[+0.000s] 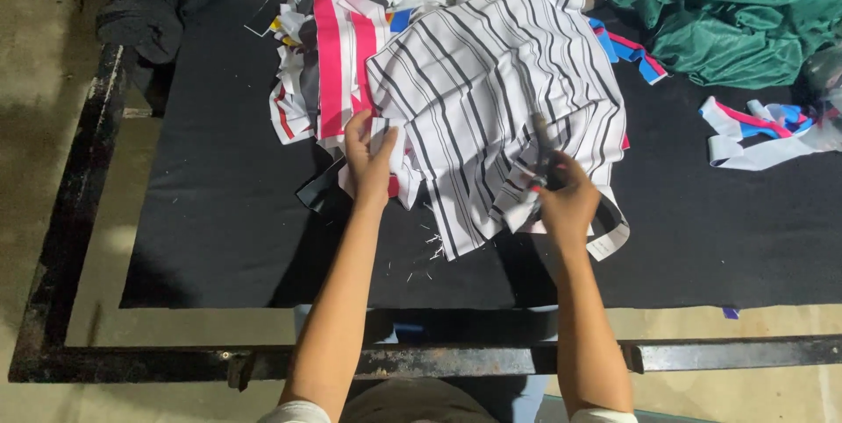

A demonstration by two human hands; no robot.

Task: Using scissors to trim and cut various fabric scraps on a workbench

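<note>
Striped white fabric piece point(491, 99) heaped mid-way across black table mat point(219, 213). Left hand point(368, 160) pinching its near-left edge. Right hand point(566, 199) closed round scissors point(541, 156) at near-right edge. Risk: bunched layers under blades, stray cut likely.

Crumpled green cloth point(745, 11), black mat point(228, 204)

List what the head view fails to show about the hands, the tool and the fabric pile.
- Dark tool in the right hand: blurred, its lower end hidden by the fingers; its kind is unclear.
- Left hand: fingertips tucked into the striped fabric, so the grip is hidden.
- Pink-striped pieces: mostly covered by the striped fabric.
- Green cloth: cut off by the top and right edges.
- White specks on the black mat: too small to identify.
</note>
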